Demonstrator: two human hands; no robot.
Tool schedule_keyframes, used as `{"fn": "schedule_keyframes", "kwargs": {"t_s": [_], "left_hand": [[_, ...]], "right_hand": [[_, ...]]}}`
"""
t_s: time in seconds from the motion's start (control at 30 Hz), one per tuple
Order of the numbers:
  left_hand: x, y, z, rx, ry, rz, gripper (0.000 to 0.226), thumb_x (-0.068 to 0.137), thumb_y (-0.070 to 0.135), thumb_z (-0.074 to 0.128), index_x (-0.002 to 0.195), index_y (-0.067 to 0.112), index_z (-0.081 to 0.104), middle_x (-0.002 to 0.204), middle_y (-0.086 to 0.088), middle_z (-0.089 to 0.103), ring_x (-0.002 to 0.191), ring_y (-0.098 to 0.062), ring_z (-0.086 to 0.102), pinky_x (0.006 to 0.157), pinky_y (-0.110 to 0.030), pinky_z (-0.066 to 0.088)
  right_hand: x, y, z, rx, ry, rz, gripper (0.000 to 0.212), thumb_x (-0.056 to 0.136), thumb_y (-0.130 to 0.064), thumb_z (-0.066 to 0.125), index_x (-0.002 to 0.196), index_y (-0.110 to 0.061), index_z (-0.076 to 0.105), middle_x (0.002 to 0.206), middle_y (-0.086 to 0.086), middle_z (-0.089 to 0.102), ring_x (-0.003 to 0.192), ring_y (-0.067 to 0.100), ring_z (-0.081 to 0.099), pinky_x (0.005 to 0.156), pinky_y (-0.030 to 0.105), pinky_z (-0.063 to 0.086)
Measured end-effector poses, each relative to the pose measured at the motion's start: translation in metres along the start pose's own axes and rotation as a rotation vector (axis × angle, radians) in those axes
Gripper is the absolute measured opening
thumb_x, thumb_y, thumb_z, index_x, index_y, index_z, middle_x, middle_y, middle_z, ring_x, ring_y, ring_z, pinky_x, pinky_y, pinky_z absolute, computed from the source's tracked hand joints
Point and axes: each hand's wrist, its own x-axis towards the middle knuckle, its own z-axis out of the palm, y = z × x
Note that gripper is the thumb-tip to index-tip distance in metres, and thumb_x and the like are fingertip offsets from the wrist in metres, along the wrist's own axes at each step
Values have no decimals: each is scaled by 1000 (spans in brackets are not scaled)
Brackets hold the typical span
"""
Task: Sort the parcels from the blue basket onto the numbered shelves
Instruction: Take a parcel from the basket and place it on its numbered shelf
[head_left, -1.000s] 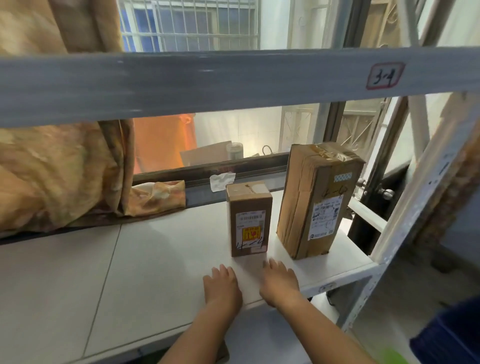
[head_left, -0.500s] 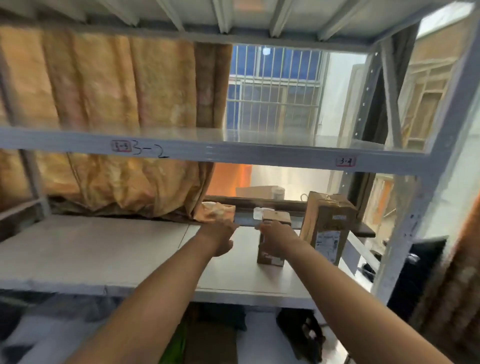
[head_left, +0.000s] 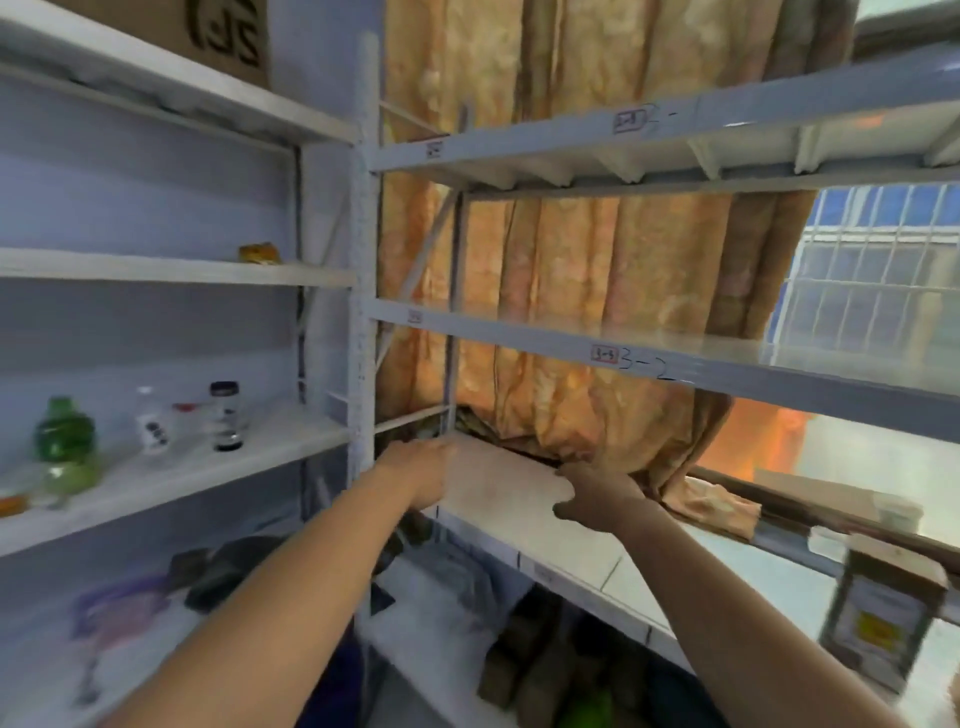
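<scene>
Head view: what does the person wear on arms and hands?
Nothing visible: the left hand and right hand are ungloved, both forearms are bare to the frame edge, no sleeves, watch or bracelet. Blur could hide a ring.

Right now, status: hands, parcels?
Left hand open, empty. Right hand open, empty. One parcel upright on shelf, right of both hands, untouched. Curtain behind; nothing blocking.
</scene>
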Motion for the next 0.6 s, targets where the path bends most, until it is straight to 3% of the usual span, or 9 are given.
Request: {"fn": "schedule_keyframes", "kwargs": {"t_s": [0.13, 0.33, 0.5, 0.6], "left_hand": [[-41, -101, 17, -70, 0, -114, 51, 93, 27, 46, 142, 16, 33, 143, -10, 42, 124, -29, 47, 101, -44, 42], [-114, -265, 67, -74, -57, -325, 67, 96, 49, 38, 150, 16, 18, 157, -4, 21, 140, -23, 29, 113, -39, 29], [-177, -357, 117, -122, -149, -465, 68, 97, 46, 37, 151, 13, 13, 158, -7, 19, 142, -24, 26, 113, -34, 26], [-204, -385, 148, -131, -239, -486, 63, 97, 42, 39, 150, 13, 19, 156, -9, 24, 140, -26, 29, 114, -36, 27]], "right_hand": [[37, -107, 0, 19, -40, -185, 67, 92, -40, 52, 150, -20, 25, 156, 2, 27, 141, 23, 30, 113, 34, 30], [85, -283, 41, 55, -48, -380, 66, 91, -46, 49, 148, -22, 27, 155, 2, 31, 141, 23, 30, 116, 41, 20], [104, -396, 78, 62, -148, -474, 72, 95, -46, 46, 153, -17, 14, 160, 4, 13, 148, 22, 13, 120, 40, 15], [116, -446, 104, 37, -222, -532, 72, 94, -51, 45, 152, -19, 16, 160, 2, 15, 147, 22, 16, 119, 43, 15]]}}
